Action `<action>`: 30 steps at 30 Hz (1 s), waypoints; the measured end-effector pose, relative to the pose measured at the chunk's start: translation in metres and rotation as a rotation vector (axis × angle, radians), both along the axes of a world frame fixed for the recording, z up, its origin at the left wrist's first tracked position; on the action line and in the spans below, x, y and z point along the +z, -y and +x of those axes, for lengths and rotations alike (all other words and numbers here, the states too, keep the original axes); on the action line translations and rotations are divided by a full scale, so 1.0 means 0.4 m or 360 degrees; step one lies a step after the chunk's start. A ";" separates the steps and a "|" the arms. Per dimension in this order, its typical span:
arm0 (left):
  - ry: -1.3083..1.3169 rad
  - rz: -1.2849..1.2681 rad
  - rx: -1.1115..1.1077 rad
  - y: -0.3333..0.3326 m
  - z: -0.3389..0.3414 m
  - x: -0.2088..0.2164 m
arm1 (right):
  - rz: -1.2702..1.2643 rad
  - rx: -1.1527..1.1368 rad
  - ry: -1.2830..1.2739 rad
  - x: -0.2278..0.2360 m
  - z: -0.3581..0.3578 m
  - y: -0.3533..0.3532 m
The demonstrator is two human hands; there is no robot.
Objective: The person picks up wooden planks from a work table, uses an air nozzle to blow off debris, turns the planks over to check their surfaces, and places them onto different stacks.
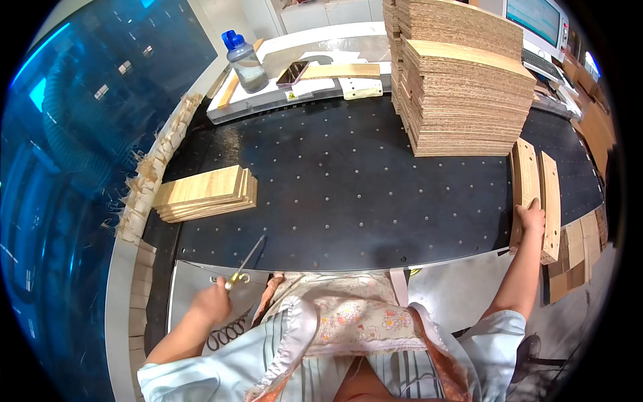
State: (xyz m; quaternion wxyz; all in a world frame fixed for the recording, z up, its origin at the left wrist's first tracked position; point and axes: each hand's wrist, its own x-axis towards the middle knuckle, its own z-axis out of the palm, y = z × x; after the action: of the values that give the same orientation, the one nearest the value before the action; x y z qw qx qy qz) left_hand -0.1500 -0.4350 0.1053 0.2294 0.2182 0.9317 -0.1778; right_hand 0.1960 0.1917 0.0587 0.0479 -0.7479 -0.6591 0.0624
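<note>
Where the right grip (531, 218) rests, boards (526, 171) lie beneath.

At half past seven, the fist of the left hand (213, 301) hides most of the handle of a thin tool (236, 277); at seven, a coiled hose (231, 331) slips partly behind the shirt (181, 383), itself cut off by the lower edge. At three, the right hand (531, 218) covers part of a wooden board (526, 173); its grip is unclear. At one, the picture's top crops the tall stack (469, 100) and, beyond it, the monitor (534, 20), its text too small. Around half past nine, shapes within the blue panel (67, 134) blur.
</note>
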 end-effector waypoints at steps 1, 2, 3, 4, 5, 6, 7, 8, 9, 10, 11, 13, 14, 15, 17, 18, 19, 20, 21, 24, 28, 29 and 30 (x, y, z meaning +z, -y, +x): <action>-0.0045 -0.0018 0.0046 -0.035 -0.009 0.013 | -0.0016 -0.0001 -0.0010 0.000 0.000 0.000; -0.0090 -0.0037 0.0093 -0.069 -0.025 0.026 | -0.0033 -0.0002 -0.0021 -0.001 0.001 -0.002; -0.0154 -0.0015 -0.0020 -0.095 -0.047 0.033 | -0.0046 -0.0005 -0.0042 -0.003 -0.001 -0.011; -0.0213 0.0021 -0.0129 -0.122 -0.066 0.044 | -0.0011 -0.0009 -0.0049 -0.005 0.000 -0.023; -0.0209 0.0002 -0.0164 -0.157 -0.080 0.066 | 0.0024 -0.0011 -0.0057 -0.019 0.006 -0.037; -0.0192 -0.0016 -0.0213 -0.207 -0.091 0.092 | 0.0057 -0.0027 -0.0051 -0.031 0.021 -0.045; -0.0144 -0.0077 -0.0234 -0.254 -0.105 0.120 | 0.0111 -0.0027 -0.0032 -0.038 0.029 -0.048; -0.0103 -0.0151 -0.0251 -0.294 -0.121 0.150 | 0.0177 -0.0053 -0.0016 -0.058 0.033 -0.055; -0.0094 -0.0138 -0.0272 -0.322 -0.145 0.171 | 0.0041 -0.0033 -0.0013 -0.039 0.031 -0.047; -0.0130 -0.0209 -0.0354 -0.335 -0.178 0.183 | -0.0102 -0.0001 -0.0010 -0.020 0.028 -0.037; -0.0184 -0.0254 -0.0356 -0.359 -0.203 0.208 | -0.0113 -0.0002 -0.0024 -0.016 0.023 -0.036; -0.0159 -0.0372 -0.0244 -0.412 -0.254 0.274 | -0.0073 -0.0018 0.0007 -0.017 0.024 -0.033; -0.0140 -0.0355 -0.0185 -0.412 -0.303 0.286 | -0.0072 -0.0002 0.0016 -0.014 0.020 -0.032; -0.0109 -0.0363 -0.0046 -0.406 -0.342 0.300 | -0.0056 0.0025 0.0001 -0.022 0.014 -0.036; -0.0207 -0.0295 0.0110 -0.408 -0.423 0.301 | -0.0058 0.0010 0.0007 -0.022 0.024 -0.030; -0.0239 -0.0323 0.0199 -0.404 -0.446 0.312 | -0.0062 0.0017 0.0010 -0.021 0.020 -0.030; -0.0262 -0.0426 0.0150 -0.402 -0.468 0.320 | -0.0062 0.0006 0.0025 -0.016 0.020 -0.024; -0.0288 -0.0528 0.0100 -0.397 -0.490 0.330 | -0.0057 -0.0007 0.0026 -0.017 0.021 -0.023; -0.0272 -0.0620 0.0131 -0.373 -0.510 0.339 | -0.0063 0.0012 0.0025 -0.011 0.004 -0.018; -0.0239 -0.0815 0.0037 -0.386 -0.547 0.342 | 0.0002 0.0003 0.0017 -0.031 0.015 -0.031; 0.0390 -0.0406 -0.0592 -0.502 -0.430 0.278 | 0.0047 0.0042 -0.0047 -0.010 -0.008 -0.020; 0.0453 -0.0196 -0.0638 -0.555 -0.370 0.259 | 0.0040 0.0019 0.0005 -0.039 0.026 -0.041; 0.0504 0.0000 -0.0645 -0.603 -0.278 0.263 | 0.0019 -0.0003 -0.0016 -0.031 0.029 -0.036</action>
State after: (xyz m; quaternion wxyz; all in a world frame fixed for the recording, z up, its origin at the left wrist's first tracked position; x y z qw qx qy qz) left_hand -0.2611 -0.1937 0.2105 0.3320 0.4257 0.8215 -0.1837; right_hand 0.2074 0.2063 0.0462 0.0559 -0.7480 -0.6584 0.0622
